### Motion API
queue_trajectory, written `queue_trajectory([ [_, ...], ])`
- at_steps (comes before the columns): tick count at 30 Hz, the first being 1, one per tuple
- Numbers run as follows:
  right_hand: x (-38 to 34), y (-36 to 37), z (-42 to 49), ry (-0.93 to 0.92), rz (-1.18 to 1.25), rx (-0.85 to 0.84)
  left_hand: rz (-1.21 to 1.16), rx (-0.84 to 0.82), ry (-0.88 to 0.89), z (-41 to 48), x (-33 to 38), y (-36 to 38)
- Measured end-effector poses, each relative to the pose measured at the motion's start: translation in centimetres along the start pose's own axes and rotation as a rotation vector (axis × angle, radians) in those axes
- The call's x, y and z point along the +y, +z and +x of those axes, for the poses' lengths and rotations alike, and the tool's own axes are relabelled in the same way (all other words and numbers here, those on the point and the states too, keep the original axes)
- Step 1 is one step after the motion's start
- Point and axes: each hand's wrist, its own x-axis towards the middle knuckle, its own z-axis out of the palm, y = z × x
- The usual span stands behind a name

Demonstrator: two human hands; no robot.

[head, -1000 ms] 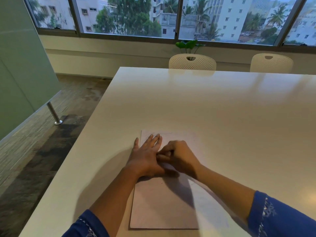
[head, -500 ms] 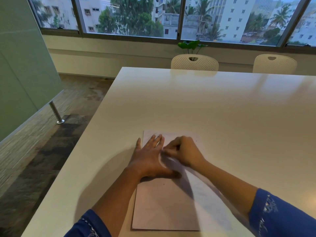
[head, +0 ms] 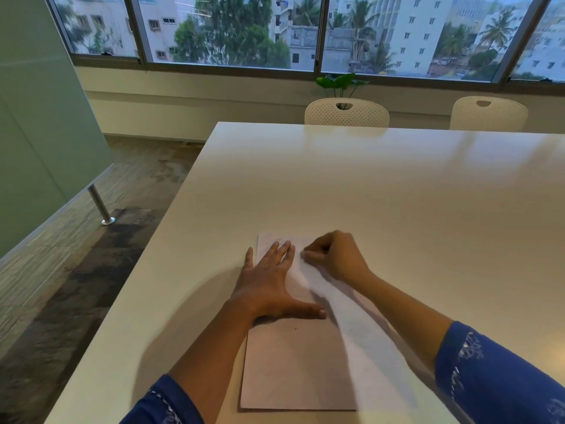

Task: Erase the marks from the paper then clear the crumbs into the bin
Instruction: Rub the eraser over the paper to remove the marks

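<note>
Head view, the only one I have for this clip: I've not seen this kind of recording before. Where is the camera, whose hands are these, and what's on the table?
There is no machine here. A person wears one wide-angle camera on the head, looking forward and down, so both arms reach in from the bottom edge of the picture. The left hand lies flat with straight fingers, pressing down a sheet of paper on the white table. The right hand has its fingers curled, with the fingertips down on the far part of the paper. Whatever it may be pinching is too small to see. Beyond the table stand a white chair, a second chair and a green plant under the windows. No bin shows in this view.
</note>
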Motion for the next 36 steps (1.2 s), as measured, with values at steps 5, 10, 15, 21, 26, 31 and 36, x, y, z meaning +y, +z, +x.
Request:
queue_trajectory([
  [5,-0.2,0.0,-0.4,-0.023,0.063,-0.092,0.004,0.003,0.007,0.1,0.0,0.1],
  [10,1.8,-1.2,2.8,0.090,0.115,0.094,0.014,-0.002,-0.005,0.1,0.0,0.0],
  [15,2.0,-0.7,2.5,0.055,0.100,0.137,0.020,0.006,-0.002,0.2,-0.2,0.2],
  [21,2.4,-0.9,0.6,0.070,0.377,0.346,0.020,0.043,-0.002,0.2,-0.3,0.6],
  [26,2.7,-0.9,-0.5,0.090,0.448,0.370,-0.029,0.170,-0.047,0.5,-0.4,0.1],
  [31,3.8,-0.5,-0.7,0.068,0.360,0.329,-0.018,0.132,-0.174,0.4,-1.5,-0.7],
  [36,4.4,-0.1,-0.6,0.008,0.245,0.312,0.026,0.081,-0.195,0.2,-1.1,-0.7],
])
